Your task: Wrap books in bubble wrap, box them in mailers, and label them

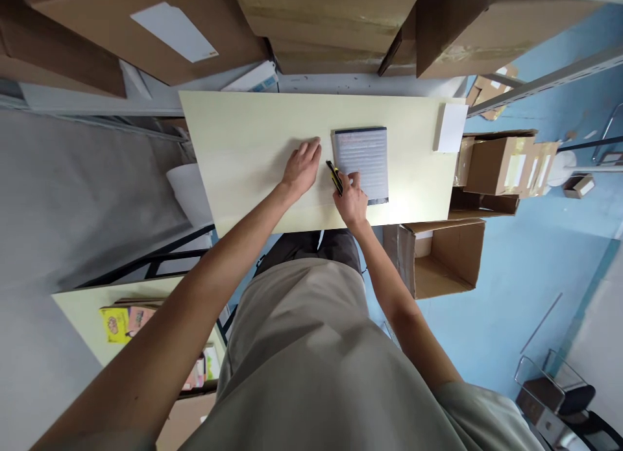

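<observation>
My right hand (351, 201) grasping black-and-yellow tool (334, 176), tool slanted, far end pointing away from me, beside left edge of lined pad (361, 159); cannot tell whether my fingertips touch pad
My left hand (302, 167) released, palm down on table (243, 152), left of tool
Pad lying flat on table, right of tool, dark strips along its far and near edges
White box (451, 128) at table's far right corner, cardboard boxes (331, 13) beyond table's far edge
</observation>
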A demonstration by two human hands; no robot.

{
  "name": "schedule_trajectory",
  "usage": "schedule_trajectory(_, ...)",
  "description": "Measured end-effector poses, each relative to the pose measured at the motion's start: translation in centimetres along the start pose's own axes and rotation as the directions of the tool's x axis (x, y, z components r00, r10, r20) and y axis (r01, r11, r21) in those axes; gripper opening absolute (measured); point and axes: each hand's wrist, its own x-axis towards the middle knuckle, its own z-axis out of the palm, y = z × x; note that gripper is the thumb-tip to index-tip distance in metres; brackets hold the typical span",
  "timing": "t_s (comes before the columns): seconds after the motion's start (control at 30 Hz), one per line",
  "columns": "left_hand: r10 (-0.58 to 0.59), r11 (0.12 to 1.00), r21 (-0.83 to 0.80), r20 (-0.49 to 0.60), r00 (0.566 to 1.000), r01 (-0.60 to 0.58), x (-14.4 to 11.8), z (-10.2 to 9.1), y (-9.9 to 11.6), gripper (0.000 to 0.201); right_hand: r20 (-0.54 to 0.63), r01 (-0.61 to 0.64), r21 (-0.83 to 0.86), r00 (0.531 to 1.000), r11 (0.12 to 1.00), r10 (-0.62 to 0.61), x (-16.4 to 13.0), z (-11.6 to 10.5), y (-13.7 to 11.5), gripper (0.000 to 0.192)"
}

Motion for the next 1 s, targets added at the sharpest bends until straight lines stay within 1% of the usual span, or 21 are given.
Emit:
schedule_trajectory(0.1, -0.012, 1.0, -0.008, -0.009, 1.0, 0.012, 0.1, 0.2, 0.1, 0.062, 0.025, 0.014, -0.03, 1.0, 0.999, -0.013, -1.8, 0.5, 0.6, 0.062)
schedule_trajectory(0.23, -0.046, 0.999, -0.003, 0.007, 0.999, 0.046, 0.0, 0.3, 0.4, 0.062, 0.072, 0.026, -0.037, 0.997, 0.999, -0.023, -5.0, 1.0, 1.7, 0.061)
schedule_trajectory(0.33, -0.066, 0.998, -0.015, 0.003, 0.998, 0.066, 0.0, 0.5, 0.6, 0.063, 0.142, 0.063, -0.043, 0.988, 0.997, -0.056, -7.6, 1.0, 2.9, 0.061)
schedule_trajectory(0.43, -0.084, 0.996, -0.026, 0.0, 0.996, 0.084, 0.2, 0.7, 0.8, 0.065, 0.237, 0.111, -0.037, 0.966, 0.993, -0.099, -10.0, 0.2, 4.6, 0.058)
schedule_trajectory(0.47, -0.091, 0.996, -0.025, 0.003, 0.996, 0.091, 0.2, 0.8, 0.9, 0.067, 0.252, 0.123, -0.033, 0.961, 0.992, -0.111, -10.7, -0.3, 5.1, 0.057)
schedule_trajectory(0.53, -0.114, 0.993, -0.007, 0.018, 0.993, 0.114, 0.2, 0.6, 1.3, 0.071, 0.238, 0.13, -0.019, 0.964, 0.991, -0.122, -11.8, -1.4, 6.3, 0.057)
schedule_trajectory(0.57, -0.128, 0.992, 0.009, 0.031, 0.991, 0.127, 0.1, 0.3, 1.7, 0.073, 0.208, 0.123, -0.006, 0.971, 0.992, -0.119, -12.2, -2.0, 6.8, 0.057)
schedule_trajectory(0.63, -0.146, 0.989, 0.04, 0.068, 0.987, 0.143, -0.2, -0.4, 2.9, 0.077, 0.103, 0.1, 0.034, 0.989, 0.994, -0.103, -12.5, -3.7, 8.0, 0.057)
schedule_trajectory(0.67, -0.137, 0.99, 0.049, 0.095, 0.986, 0.133, -0.3, -0.8, 3.8, 0.077, 0.035, 0.095, 0.063, 0.995, 0.994, -0.097, -12.4, -4.6, 8.6, 0.056)
schedule_trajectory(0.73, -0.067, 0.997, 0.042, 0.145, 0.987, 0.062, -0.5, -1.8, 5.8, 0.072, -0.127, 0.101, 0.132, 0.988, 0.986, -0.084, -11.7, -7.0, 9.7, 0.055)
schedule_trajectory(0.77, -0.028, 0.999, 0.036, 0.148, 0.989, 0.023, -0.4, -2.3, 7.1, 0.067, -0.211, 0.114, 0.168, 0.974, 0.979, -0.078, -11.1, -8.4, 10.3, 0.055)
schedule_trajectory(0.83, 0.056, 0.998, 0.018, 0.108, 0.993, -0.058, 0.2, -3.3, 10.0, 0.059, -0.369, 0.155, 0.228, 0.927, 0.961, -0.062, -9.7, -11.8, 11.5, 0.055)
schedule_trajectory(0.9, 0.142, 0.99, 0.003, 0.012, 0.99, -0.142, 1.4, -4.8, 13.3, 0.054, -0.5, 0.203, 0.251, 0.864, 0.946, -0.053, -8.1, -15.9, 12.4, 0.05)
schedule_trajectory(0.93, 0.188, 0.982, 0.004, -0.052, 0.981, -0.188, 2.2, -5.8, 15.1, 0.053, -0.553, 0.228, 0.246, 0.831, 0.942, -0.057, -7.2, -18.2, 12.8, 0.046)
schedule_trajectory(1.0, 0.271, 0.962, 0.021, -0.185, 0.945, -0.272, 4.1, -8.4, 18.7, 0.051, -0.642, 0.275, 0.216, 0.763, 0.937, -0.076, -5.2, -22.9, 13.2, 0.038)
